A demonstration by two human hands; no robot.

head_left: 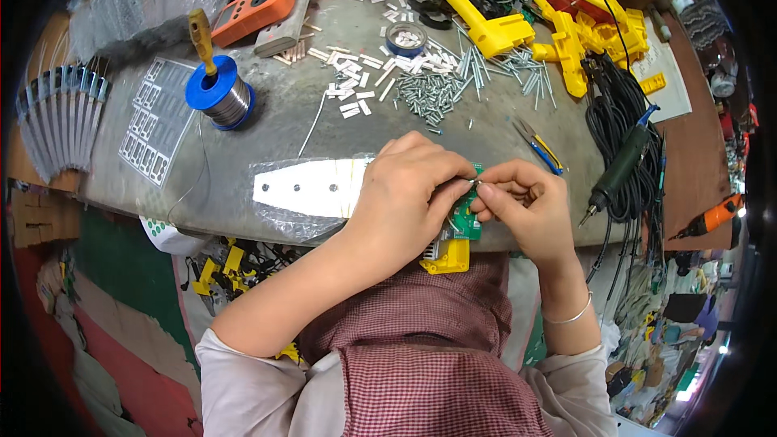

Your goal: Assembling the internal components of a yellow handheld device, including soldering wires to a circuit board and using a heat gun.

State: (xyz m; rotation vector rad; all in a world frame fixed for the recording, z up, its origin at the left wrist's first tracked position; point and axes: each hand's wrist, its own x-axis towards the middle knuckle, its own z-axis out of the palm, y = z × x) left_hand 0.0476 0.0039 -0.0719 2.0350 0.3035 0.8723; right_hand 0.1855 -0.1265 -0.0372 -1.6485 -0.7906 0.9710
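From the head view: pinching a tiny bright part [475,182] between thumb and forefinger of the right hand [524,198]. Holding thumb and forefinger of the left hand [413,182] nearly pressed together just beside it, unable to tell whether gripping its other end. Working right at a green board [466,223], partly hidden by the left hand at the near edge of the bench [259,137], just beyond a yellow case [455,259]. Facing a white plate [316,177] in clear wrap to the left, screws [429,95] on the far side, and a blue-and-yellow tool [544,157] to the right.
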